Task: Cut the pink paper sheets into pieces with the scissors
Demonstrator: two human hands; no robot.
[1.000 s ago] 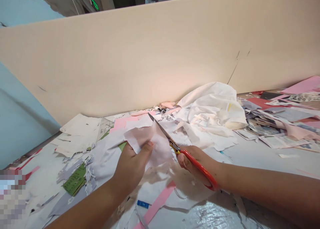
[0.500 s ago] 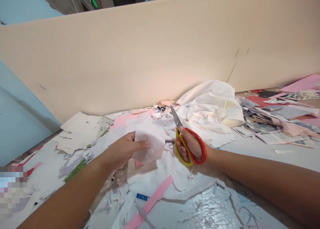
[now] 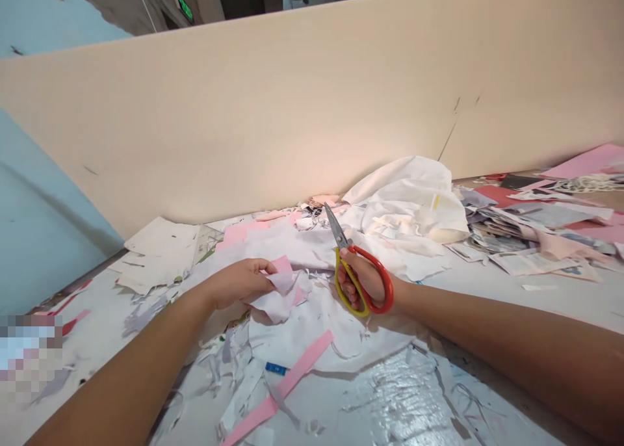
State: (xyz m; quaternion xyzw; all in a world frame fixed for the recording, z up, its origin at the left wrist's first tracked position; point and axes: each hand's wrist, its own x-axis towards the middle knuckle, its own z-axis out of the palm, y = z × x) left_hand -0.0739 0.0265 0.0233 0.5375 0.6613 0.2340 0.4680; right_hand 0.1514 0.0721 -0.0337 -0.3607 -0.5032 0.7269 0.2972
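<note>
My left hand (image 3: 238, 282) is closed on a crumpled white piece of paper (image 3: 277, 296) with a pink scrap beside it, low over the paper litter on the table. My right hand (image 3: 363, 283) grips a pair of scissors (image 3: 358, 270) with one red and one yellow handle loop; the blades are closed and point up and away toward the beige board. The two hands are about a hand's width apart.
A tall beige board (image 3: 312, 108) stands along the table's far edge. Crumpled white sheets (image 3: 414, 199) lie behind the scissors, stacked printed papers (image 3: 531, 231) at right, torn sheets (image 3: 156, 251) at left. A pink strip (image 3: 287, 384) lies near me on the shiny table (image 3: 400, 400).
The scissors left the paper and their blades closed, swinging upright. My left hand lowered the white paper to the table and crumpled it, moving slightly left.
</note>
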